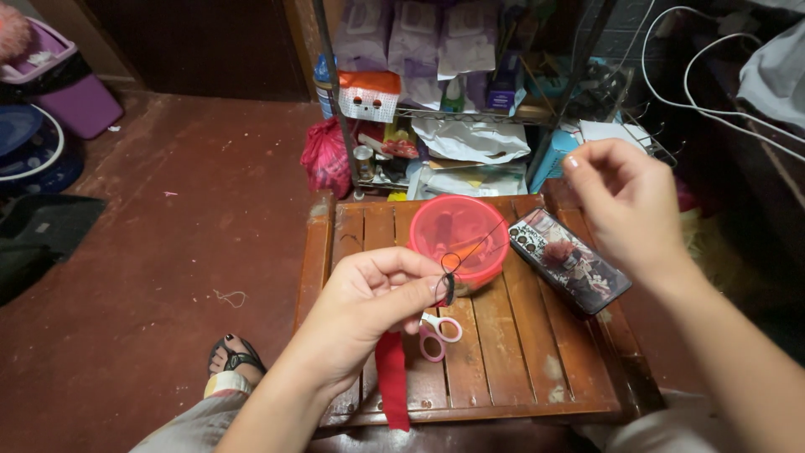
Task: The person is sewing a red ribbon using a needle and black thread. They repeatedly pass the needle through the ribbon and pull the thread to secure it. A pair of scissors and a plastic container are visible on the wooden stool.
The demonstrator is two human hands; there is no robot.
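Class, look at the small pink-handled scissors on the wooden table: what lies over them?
The left hand covers the blades of the scissors; only the pink handles show on the wooden table.

We see a small counter (520, 352) of dark wooden slats standing on a reddish-brown floor (184, 252). At its twelve o'clock edge sits a round pink tub (470, 220). Toward two o'clock lies a phone (570, 262) in a patterned case, set at a slant. Near the centre, at about seven o'clock from the tub, rest small scissors (439, 332) with pink handles.
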